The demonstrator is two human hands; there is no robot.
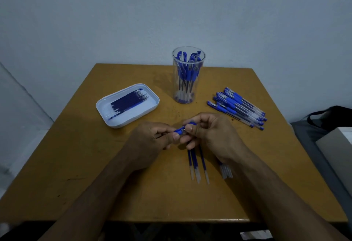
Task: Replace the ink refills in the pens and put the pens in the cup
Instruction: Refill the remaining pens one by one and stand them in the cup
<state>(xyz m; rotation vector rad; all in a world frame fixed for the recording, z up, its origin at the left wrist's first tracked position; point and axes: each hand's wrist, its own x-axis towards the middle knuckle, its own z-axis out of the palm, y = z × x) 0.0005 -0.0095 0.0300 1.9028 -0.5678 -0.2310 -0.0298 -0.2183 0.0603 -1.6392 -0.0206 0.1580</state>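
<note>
Gripping pen [183, 127] | both hands' fingers [172, 135] curled on it | axis left-right, rising rightward

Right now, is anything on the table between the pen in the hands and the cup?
Nothing visible. The pen, pinched by the left hand and right hand, faces bare table up to the cup.

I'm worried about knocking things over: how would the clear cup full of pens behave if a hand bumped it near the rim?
The clear cup is tall and narrow, so it would probably tip rather than slide. It looks like thin plastic, likely light. The pens inside lean loosely against the rim, so they could shift and spill out.
</note>
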